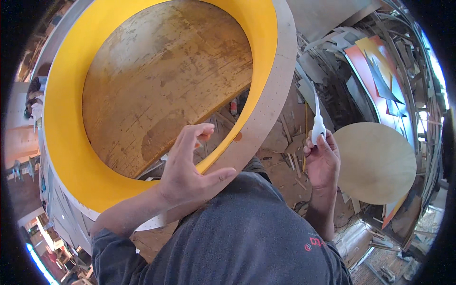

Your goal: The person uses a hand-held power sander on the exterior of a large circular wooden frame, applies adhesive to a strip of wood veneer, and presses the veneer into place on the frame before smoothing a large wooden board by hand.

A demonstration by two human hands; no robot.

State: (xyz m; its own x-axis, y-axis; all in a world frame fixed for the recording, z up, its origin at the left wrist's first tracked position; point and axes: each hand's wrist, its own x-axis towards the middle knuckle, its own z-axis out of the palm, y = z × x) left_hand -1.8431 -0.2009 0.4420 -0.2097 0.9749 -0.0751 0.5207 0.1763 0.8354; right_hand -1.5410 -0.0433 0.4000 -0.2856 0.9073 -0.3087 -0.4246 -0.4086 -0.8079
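Observation:
A big ring with a yellow inner wall [69, 128] and a pale wooden outer band [270, 102] fills the left and middle of the view. Over its near right edge my left hand [185, 161] is held with fingers curved and thumb apart, holding nothing. Whether its fingertips touch the rim, I cannot tell. To the right, my right hand [324, 161] pinches a small white bottle [318, 129] with a long thin nozzle, which looks like a glue bottle. The nozzle points up and away from me.
Through the ring shows a worn brown wooden board [175, 80] with a straight near edge. Right of my right hand is a round tan disc [375, 161]. Scrap strips and offcuts litter the floor [280, 166]. Coloured sheets [380, 80] lean among wood at the far right.

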